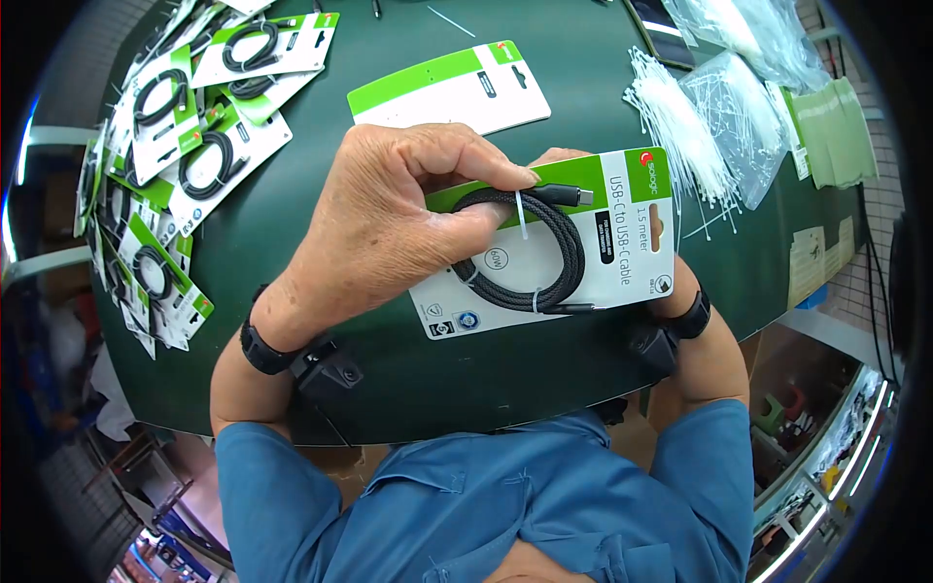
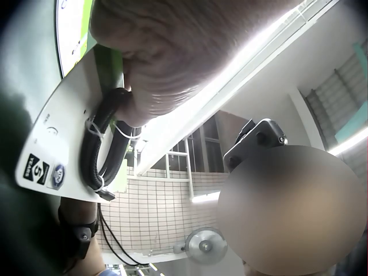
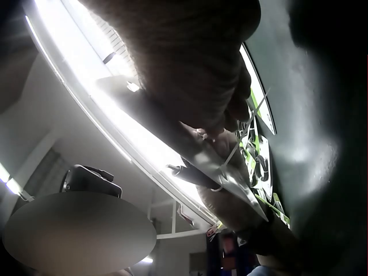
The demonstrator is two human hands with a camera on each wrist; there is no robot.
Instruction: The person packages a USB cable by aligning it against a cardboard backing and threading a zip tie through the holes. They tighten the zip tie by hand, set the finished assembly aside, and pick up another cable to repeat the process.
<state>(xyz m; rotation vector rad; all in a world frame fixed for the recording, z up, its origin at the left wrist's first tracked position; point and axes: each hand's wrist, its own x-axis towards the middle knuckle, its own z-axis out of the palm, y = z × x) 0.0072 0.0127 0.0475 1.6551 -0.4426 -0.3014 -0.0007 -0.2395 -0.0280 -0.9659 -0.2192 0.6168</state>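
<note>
A coiled black braided USB-C cable (image 1: 575, 255) lies against a white and green packaging card (image 1: 637, 209), bound by small white ties. Above the coil my left hand (image 1: 384, 199) pinches the cable with thumb and forefinger, beside a white cable tie (image 1: 522, 216) whose end stands out from the front. My right hand (image 3: 190, 63) holds the card from behind; in the head view the card hides most of it, apart from a bit over the top edge. A thin tie tail (image 3: 255, 118) sticks out at the card's back in the right wrist view.
A flat card (image 1: 457, 92) without a cable lies beyond my hands on the green table (image 1: 389, 374). Several carded cables (image 1: 180, 136) are heaped at the left. Loose white cable ties (image 1: 680, 136), plastic bags (image 1: 743, 107) and green cards (image 1: 834, 136) are at the right.
</note>
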